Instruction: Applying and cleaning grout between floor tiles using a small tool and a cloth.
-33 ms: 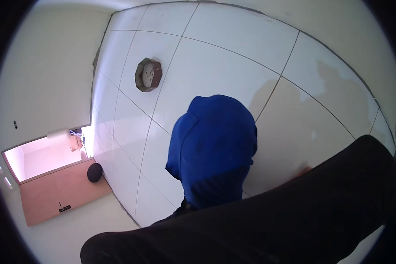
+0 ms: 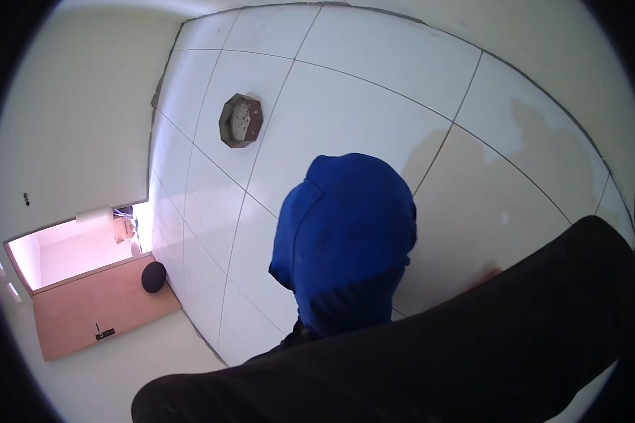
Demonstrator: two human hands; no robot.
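Note:
Neither my left hand nor my right hand can be made out. Black cloth [image 2: 402, 352] over a limb or limbs stretches across the lower part of the head view, with one rounded end at lower left and another at right. Behind it rises a rounded shape in blue cloth [image 2: 353, 225], like a close-fitting hood with a seam; what it covers is hidden. Past the upper edge of the black cloth peeks a small reddish, skin-toned patch [image 2: 494, 273], blurred and mostly covered. I cannot tell what body part it is.
An eight-sided container [image 2: 256, 116] with grey, crusty contents stands on the white tiled floor [image 2: 374, 92]. Pale walls bound the floor. At left a pinkish door [image 2: 70, 314] with a dark handle stands beside a bright doorway, and a dark round object [image 2: 154, 277] is near its lower edge.

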